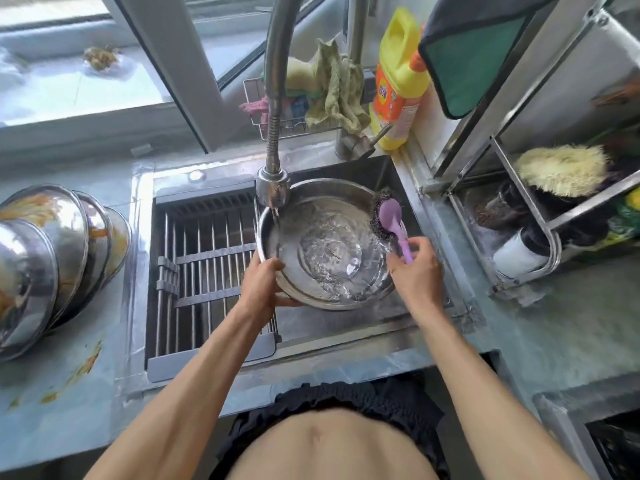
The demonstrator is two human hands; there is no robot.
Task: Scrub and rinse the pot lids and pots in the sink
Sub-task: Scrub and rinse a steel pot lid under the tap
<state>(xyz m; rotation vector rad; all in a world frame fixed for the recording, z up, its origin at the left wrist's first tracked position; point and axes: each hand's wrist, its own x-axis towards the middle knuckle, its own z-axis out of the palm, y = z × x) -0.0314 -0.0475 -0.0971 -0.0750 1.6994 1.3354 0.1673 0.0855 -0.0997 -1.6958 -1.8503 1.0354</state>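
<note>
A round steel pot [329,251] sits tilted in the sink [346,323], with water swirling inside it. Water runs from the faucet head [273,188] onto the pot's left inner rim. My left hand [265,282] grips the pot's near-left rim. My right hand [414,268] holds the purple handle of a steel-wool scrubber [388,216], whose dark wire head rests against the pot's right rim.
Several dirty steel bowls [52,258] lean stacked on the left counter. A slatted drain rack [204,271] covers the sink's left half. Behind the faucet stand a yellow detergent bottle [398,81] and a wire caddy with cloths [311,98]. A metal shelf rack [519,209] with brushes stands on the right.
</note>
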